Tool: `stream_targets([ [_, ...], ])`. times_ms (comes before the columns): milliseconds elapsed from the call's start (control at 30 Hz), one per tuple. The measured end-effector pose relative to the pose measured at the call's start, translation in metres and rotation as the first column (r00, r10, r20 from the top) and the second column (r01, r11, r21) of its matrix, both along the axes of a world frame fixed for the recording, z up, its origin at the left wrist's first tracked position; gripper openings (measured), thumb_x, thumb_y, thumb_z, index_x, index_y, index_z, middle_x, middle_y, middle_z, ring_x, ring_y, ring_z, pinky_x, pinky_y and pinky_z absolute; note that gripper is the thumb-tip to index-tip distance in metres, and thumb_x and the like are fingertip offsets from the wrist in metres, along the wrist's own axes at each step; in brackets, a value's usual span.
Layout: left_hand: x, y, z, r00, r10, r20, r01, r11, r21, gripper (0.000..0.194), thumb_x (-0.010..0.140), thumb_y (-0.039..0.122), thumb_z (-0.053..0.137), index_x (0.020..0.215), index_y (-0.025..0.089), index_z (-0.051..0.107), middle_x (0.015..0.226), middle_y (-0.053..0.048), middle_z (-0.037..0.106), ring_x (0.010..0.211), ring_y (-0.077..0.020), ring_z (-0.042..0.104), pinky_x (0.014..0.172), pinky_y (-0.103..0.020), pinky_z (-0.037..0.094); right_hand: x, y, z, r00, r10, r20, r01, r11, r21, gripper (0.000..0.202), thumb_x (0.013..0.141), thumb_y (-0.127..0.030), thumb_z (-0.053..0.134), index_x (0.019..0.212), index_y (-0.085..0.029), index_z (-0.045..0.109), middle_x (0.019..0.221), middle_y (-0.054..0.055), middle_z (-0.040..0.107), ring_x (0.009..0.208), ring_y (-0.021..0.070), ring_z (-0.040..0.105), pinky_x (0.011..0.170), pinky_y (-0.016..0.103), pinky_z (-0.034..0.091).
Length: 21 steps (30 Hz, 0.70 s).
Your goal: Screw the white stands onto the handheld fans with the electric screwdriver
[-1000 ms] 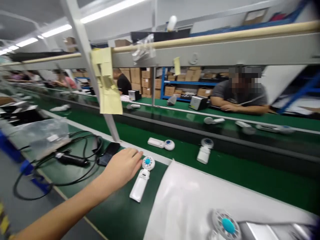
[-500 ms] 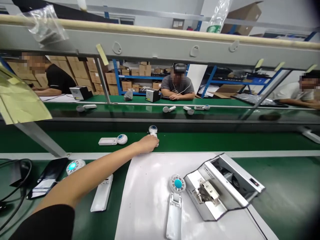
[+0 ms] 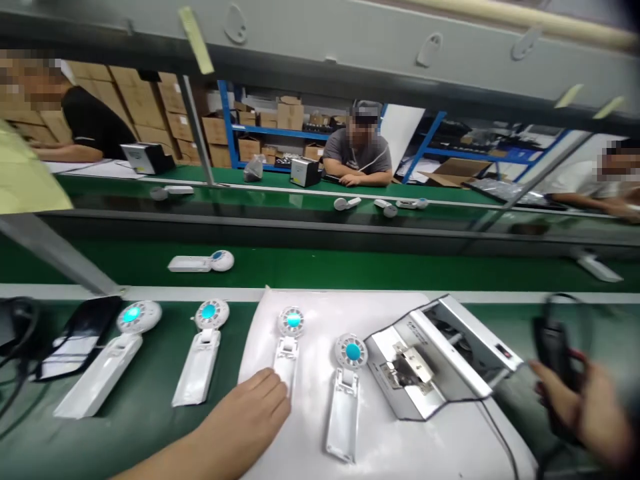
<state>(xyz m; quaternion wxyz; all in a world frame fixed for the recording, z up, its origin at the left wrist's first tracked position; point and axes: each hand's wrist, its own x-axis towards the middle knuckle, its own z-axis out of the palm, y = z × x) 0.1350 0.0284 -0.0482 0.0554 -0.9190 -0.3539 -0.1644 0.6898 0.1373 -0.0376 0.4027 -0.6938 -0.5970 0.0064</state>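
Note:
My left hand (image 3: 260,407) is closed over the handle of a white handheld fan (image 3: 291,322), whose round head has a blue centre. This fan lies on a white sheet (image 3: 300,460), and my fingers hide the lower handle. Just right of it lies a second white fan (image 3: 344,407), its handle an open shell. At the right, my right hand (image 3: 590,407) is wrapped round a black corded tool (image 3: 555,347), smeared by motion. Between the hands stands a silver metal machine (image 3: 430,367) with a slotted top and a small bracket on its front.
Two more fans, one nearer (image 3: 200,363) and one farther left (image 3: 103,373), lie on the green bench beside a black phone (image 3: 80,340). Another fan (image 3: 203,262) rests on the green belt (image 3: 350,270). A grey overhead beam (image 3: 310,53) crosses above. Several people sit opposite.
My left hand has come back from the belt with a fan, now on the white sheet. My right hand has entered at the right with the black tool. The view has tipped down.

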Motion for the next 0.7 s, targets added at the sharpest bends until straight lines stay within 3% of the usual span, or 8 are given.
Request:
stream_targets([
  [33, -0.005, -0.005, -0.002, 1.000, 0.019, 0.010, -0.019, 1.000, -0.002, 0.017, 0.093, 0.004, 0.056, 0.097, 0.018, 0.064, 0.095, -0.007, 0.065, 0.088, -0.0257, 0.059, 0.092, -0.042, 0.053, 0.014, 0.001, 0.004, 0.987, -0.147, 0.069, 0.155, 0.980, -0.127, 0.100, 0.083, -0.084, 0.041, 0.158, -0.018, 0.044, 0.091, 0.025, 0.071, 0.057, 0.0380, 0.066, 0.056, 0.061, 0.051],
  [133, -0.022, -0.011, -0.002, 0.999, 0.044, 0.006, -0.044, 0.999, 0.026, 0.027, 0.089, 0.004, 0.053, 0.105, 0.021, 0.068, 0.102, -0.007, 0.070, 0.094, -0.0269, 0.064, 0.094, -0.040, 0.053, 0.032, 0.000, 0.003, 0.976, -0.154, 0.154, 0.193, 0.940, -0.280, 0.076, 0.081, -0.063, 0.057, 0.144, -0.021, 0.062, 0.120, 0.023, 0.075, 0.095, 0.0404, 0.075, 0.080, 0.055, 0.058],
  [267, -0.015, -0.003, 0.012, 0.995, 0.028, 0.095, -0.044, 0.985, 0.168, 0.029, 0.101, 0.015, 0.049, 0.118, 0.021, 0.072, 0.122, -0.008, 0.074, 0.118, -0.0286, 0.066, 0.107, -0.039, 0.048, 0.017, -0.006, -0.005, 0.956, -0.213, 0.204, 0.272, 0.902, -0.336, 0.060, 0.083, -0.057, 0.062, 0.135, -0.029, 0.071, 0.109, 0.016, 0.079, 0.086, 0.0385, 0.073, 0.075, 0.052, 0.056],
  [367, 0.027, 0.013, 0.033, 0.981, -0.174, 0.080, 0.153, 0.963, 0.223, 0.023, 0.109, 0.030, 0.056, 0.125, 0.024, 0.071, 0.136, -0.003, 0.072, 0.136, -0.0263, 0.060, 0.126, -0.040, 0.035, -0.007, -0.015, 0.004, 0.957, -0.235, 0.170, 0.270, 0.934, -0.233, 0.055, 0.087, -0.057, 0.062, 0.133, -0.027, 0.071, 0.121, 0.015, 0.078, 0.105, 0.0386, 0.073, 0.084, 0.050, 0.056],
  [500, 0.086, 0.041, 0.048, 0.869, -0.478, -0.131, 0.476, 0.878, -0.045, 0.046, 0.105, 0.054, 0.066, 0.136, 0.020, 0.067, 0.143, -0.008, 0.070, 0.141, -0.0282, 0.058, 0.128, -0.042, 0.039, -0.061, -0.039, 0.033, 0.962, -0.265, 0.068, 0.260, 0.963, 0.074, 0.046, 0.104, -0.052, 0.046, 0.132, -0.022, 0.066, 0.129, 0.013, 0.073, 0.119, 0.0282, 0.069, 0.104, 0.044, 0.053],
  [567, 0.097, 0.051, 0.043, 0.831, -0.540, -0.133, 0.519, 0.839, -0.163, 0.046, 0.105, 0.055, 0.065, 0.131, 0.018, 0.068, 0.134, -0.012, 0.073, 0.137, -0.0311, 0.062, 0.128, -0.046, 0.040, -0.095, -0.051, 0.047, 0.996, -0.084, -0.009, 0.082, 0.954, 0.289, 0.031, 0.103, -0.044, 0.055, 0.120, -0.023, 0.071, 0.115, 0.010, 0.076, 0.111, 0.0269, 0.071, 0.099, 0.042, 0.054],
  [633, 0.095, 0.056, 0.033, 0.834, -0.541, -0.109, 0.514, 0.834, -0.201, 0.040, 0.107, 0.052, 0.063, 0.127, 0.018, 0.069, 0.130, -0.012, 0.074, 0.135, -0.0323, 0.064, 0.127, -0.047, 0.040, -0.124, -0.059, 0.055, 0.985, 0.137, 0.105, -0.162, 0.944, 0.286, 0.023, 0.101, -0.038, 0.062, 0.118, -0.025, 0.071, 0.109, 0.006, 0.077, 0.105, 0.0247, 0.071, 0.096, 0.040, 0.052],
  [700, 0.081, 0.059, 0.024, 0.852, -0.514, -0.095, 0.488, 0.848, -0.207, 0.039, 0.107, 0.049, 0.064, 0.130, 0.019, 0.067, 0.136, -0.013, 0.071, 0.138, -0.0331, 0.062, 0.126, -0.047, 0.041, -0.145, -0.061, 0.058, 0.945, 0.218, 0.244, -0.273, 0.935, 0.225, 0.021, 0.099, -0.034, 0.068, 0.118, -0.025, 0.070, 0.106, 0.004, 0.077, 0.101, 0.0227, 0.071, 0.103, 0.043, 0.047],
])
